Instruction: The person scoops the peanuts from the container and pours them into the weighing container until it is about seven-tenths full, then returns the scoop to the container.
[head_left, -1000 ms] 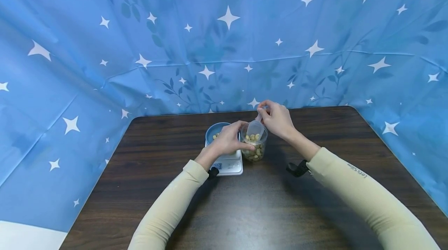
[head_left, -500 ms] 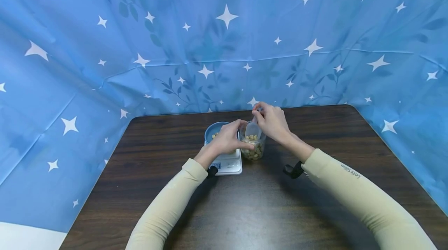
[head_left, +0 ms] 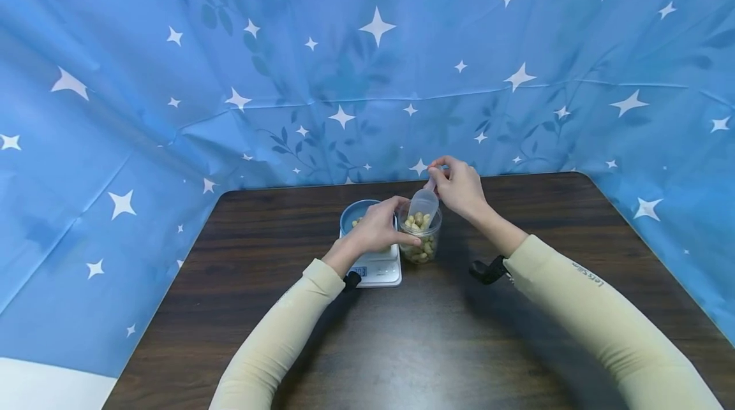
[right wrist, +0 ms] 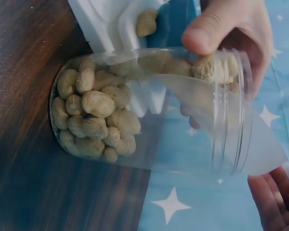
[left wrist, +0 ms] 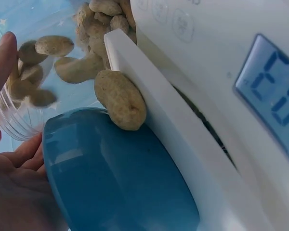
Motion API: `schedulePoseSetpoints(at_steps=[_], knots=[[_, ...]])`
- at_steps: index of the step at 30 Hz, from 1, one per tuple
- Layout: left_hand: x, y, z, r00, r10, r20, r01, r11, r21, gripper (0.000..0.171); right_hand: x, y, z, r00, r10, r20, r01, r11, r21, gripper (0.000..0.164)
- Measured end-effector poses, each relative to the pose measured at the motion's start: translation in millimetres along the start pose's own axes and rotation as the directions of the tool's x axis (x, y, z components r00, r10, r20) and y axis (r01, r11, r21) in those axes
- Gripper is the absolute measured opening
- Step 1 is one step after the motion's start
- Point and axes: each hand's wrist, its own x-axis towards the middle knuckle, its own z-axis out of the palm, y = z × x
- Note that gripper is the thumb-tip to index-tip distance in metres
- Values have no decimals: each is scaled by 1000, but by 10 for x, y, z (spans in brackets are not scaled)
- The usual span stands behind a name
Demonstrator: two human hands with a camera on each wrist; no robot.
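My left hand [head_left: 379,225] grips a clear plastic jar [head_left: 420,248] near its rim, thumb on the near side and fingers behind. Peanuts in their shells [right wrist: 98,103] fill the jar's lower part. With my right hand [head_left: 460,192] I pinch the handle of a translucent scoop [head_left: 423,201], its bowl in the jar's mouth with several peanuts in it. Left of the jar, a blue bowl [head_left: 351,211] with peanuts in it stands on a white kitchen scale [head_left: 380,276], partly hidden by my left hand. One loose peanut [left wrist: 120,100] lies on the scale's platform against the bowl.
The scale's lit display [left wrist: 274,86] shows digits, cut off in the left wrist view. A dark wooden table [head_left: 258,308] lies beneath everything. Behind it hangs a blue cloth [head_left: 344,78] with white stars.
The scoop first dipped lower into the jar, then rose toward its mouth with peanuts in it, as my right hand moved up and right. My left hand has stayed on the jar.
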Motion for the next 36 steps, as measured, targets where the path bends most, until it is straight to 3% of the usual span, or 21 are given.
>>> schedulePoseSetpoints(at_steps=[6, 16, 24, 30, 36], knots=[[2, 21, -1, 1000, -12, 1, 12, 1000, 4, 86, 14, 25, -30, 999, 21, -27, -21, 1000, 17, 28], [28, 29, 17, 1000, 5, 10, -5, 1000, -20, 85, -26, 22, -16, 988, -63, -138, 61, 998, -19, 20], [-2, 9, 10, 1000, -22, 9, 22, 1000, -17, 85, -103, -59, 71, 989, -143, -35, 140, 987, -80, 21], [-1, 3, 14, 1000, -1, 9, 1, 1000, -23, 84, -148, -84, 111, 973, -212, -97, 196, 969, -149, 17], [-2, 9, 13, 1000, -6, 9, 6, 1000, -26, 84, -179, -61, 184, 968, -236, -86, 220, 961, -165, 15]])
